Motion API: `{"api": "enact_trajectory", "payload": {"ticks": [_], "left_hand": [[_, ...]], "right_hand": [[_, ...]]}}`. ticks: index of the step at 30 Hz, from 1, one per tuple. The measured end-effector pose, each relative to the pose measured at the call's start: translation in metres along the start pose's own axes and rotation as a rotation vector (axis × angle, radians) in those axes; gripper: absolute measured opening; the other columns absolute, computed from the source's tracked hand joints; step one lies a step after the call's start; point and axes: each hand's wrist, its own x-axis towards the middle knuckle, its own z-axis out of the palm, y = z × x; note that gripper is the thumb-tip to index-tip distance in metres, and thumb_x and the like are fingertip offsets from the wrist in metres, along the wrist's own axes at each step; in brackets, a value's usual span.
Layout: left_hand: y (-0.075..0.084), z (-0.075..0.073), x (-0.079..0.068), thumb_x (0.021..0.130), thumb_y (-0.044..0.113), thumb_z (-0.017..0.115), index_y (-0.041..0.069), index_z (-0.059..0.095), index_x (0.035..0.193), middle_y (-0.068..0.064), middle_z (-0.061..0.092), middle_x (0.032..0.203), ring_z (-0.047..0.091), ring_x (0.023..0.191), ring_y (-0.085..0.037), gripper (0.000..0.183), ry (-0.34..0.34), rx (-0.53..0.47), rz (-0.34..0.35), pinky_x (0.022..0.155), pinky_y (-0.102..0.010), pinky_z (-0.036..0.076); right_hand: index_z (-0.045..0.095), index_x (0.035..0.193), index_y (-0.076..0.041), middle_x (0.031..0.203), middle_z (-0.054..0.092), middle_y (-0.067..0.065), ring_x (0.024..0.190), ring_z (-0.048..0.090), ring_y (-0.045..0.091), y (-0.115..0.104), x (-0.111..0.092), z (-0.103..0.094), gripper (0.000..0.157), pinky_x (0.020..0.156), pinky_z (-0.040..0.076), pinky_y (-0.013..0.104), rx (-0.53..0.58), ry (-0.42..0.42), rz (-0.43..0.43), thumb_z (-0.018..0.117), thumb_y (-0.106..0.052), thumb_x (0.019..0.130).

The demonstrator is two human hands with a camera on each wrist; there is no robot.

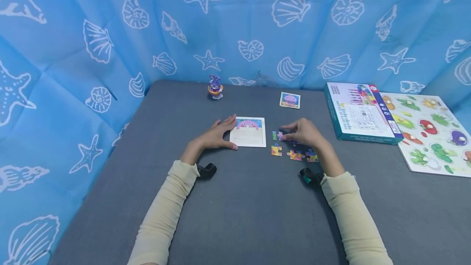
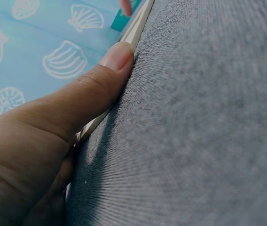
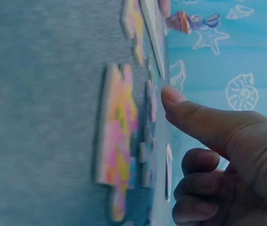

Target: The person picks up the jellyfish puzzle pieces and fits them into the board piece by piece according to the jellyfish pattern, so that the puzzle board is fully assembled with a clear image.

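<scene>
Cream sleeves (image 1: 165,209) cover my outstretched arms, which angle forward over a grey, finely ribbed tabletop (image 1: 257,207). My left hand (image 1: 216,135), fingers spread and thumb straight, rests at the left side of a pale wooden puzzle tray (image 1: 248,139), the thumb laid against its near edge without curling round it. My right hand (image 1: 306,133) reaches in just right of the tray, thumb and forefinger at a pink puzzle piece (image 1: 280,135); whether they pinch it I cannot tell, while my other fingers fold toward the palm. Blue-and-pink picture pieces (image 1: 248,124) fill the tray's far end, above bare wood inside a raised rim. Beside and below my right hand lie loose pieces (image 1: 295,155), thick-edged, knobbed and splashed with yellow and pink. Farther off are a small, nearly square picture card (image 1: 289,100), a purple figurine (image 1: 215,87) and a flat, teal-sided box (image 1: 364,113).
</scene>
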Motion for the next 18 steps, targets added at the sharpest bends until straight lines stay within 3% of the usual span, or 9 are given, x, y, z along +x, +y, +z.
{"api": "enact_trajectory", "payload": {"ticks": [5,10,15,18], "left_hand": [[-0.001,0.001,-0.002,0.078,0.045,0.069,0.009,0.010,0.148,-0.003,0.000,0.156,0.002,0.144,-0.016,0.098,-0.004,0.004,0.008,0.116,-0.044,-0.003],[-0.005,0.000,-0.006,0.079,0.041,0.069,0.009,0.010,0.148,-0.003,0.001,0.156,0.002,0.144,-0.018,0.096,0.004,-0.021,0.023,0.116,-0.044,-0.002],[-0.007,-0.004,-0.011,0.079,0.039,0.070,0.010,0.013,0.148,-0.003,0.004,0.156,0.004,0.144,-0.018,0.094,0.004,-0.051,0.017,0.116,-0.044,-0.002],[-0.007,-0.006,-0.012,0.080,0.037,0.069,0.009,0.014,0.148,-0.004,0.005,0.156,0.005,0.144,-0.020,0.091,-0.002,-0.058,0.019,0.116,-0.045,-0.001]], "right_hand": [[0.066,0.115,-0.009,0.048,0.037,-0.007,0.048,0.033,0.010,0.003,-0.005,0.004,0.037,0.047,0.031,0.024,-0.038,-0.014,-0.003,0.072,-0.020,0.080],[0.068,0.111,-0.010,0.053,0.049,-0.003,0.053,0.040,0.012,0.005,-0.004,0.007,0.034,0.050,0.033,0.026,-0.037,0.028,-0.003,0.072,-0.022,0.080],[0.070,0.107,-0.011,0.077,0.069,0.010,0.060,0.043,0.014,0.007,-0.001,0.008,0.031,0.056,0.035,0.026,0.001,0.060,0.003,0.073,-0.022,0.079],[0.071,0.106,-0.011,0.096,0.071,0.015,0.068,0.047,0.015,0.009,0.000,0.008,0.030,0.061,0.037,0.027,0.017,0.063,-0.005,0.073,-0.023,0.079]]}}
